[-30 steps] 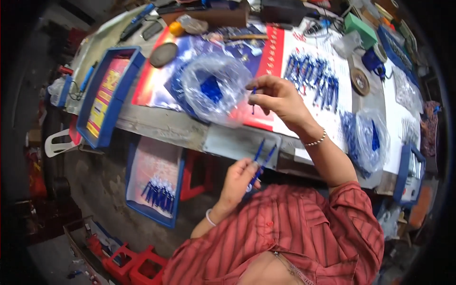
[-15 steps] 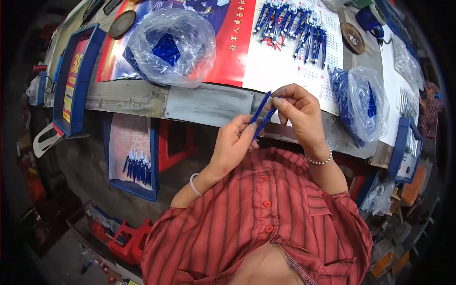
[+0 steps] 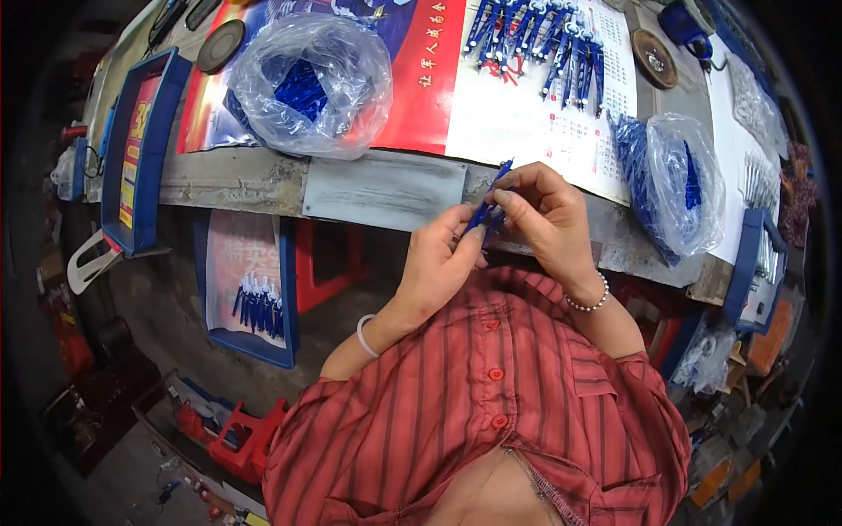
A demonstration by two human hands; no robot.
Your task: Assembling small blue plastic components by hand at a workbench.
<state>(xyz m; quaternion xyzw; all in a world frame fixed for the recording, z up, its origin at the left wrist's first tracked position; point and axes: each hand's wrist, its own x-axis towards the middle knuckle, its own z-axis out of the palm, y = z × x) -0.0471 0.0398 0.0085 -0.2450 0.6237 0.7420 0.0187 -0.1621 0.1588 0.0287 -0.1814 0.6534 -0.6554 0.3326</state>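
Observation:
Both hands meet just below the table's front edge, over my red striped shirt. My left hand [image 3: 441, 260] and my right hand [image 3: 542, 217] pinch the same slim blue pen part [image 3: 488, 205], which sticks up between the fingertips. On the table above lie a row of several blue and white pens [image 3: 537, 42] on a printed paper sheet [image 3: 517, 114]. A clear plastic bag with blue parts [image 3: 309, 83] sits at the left, and a second such bag [image 3: 675, 180] at the right.
A blue tray with several pens [image 3: 250, 294] rests below the table on the left. Another blue tray [image 3: 139, 153] leans at the table's left end. Red plastic stools [image 3: 241, 434] stand on the floor. A round dark disc [image 3: 656, 58] lies top right.
My right hand came down from the bag on the table to my left hand. Both hands now hold the blue pen part together, slightly higher than half a second ago.

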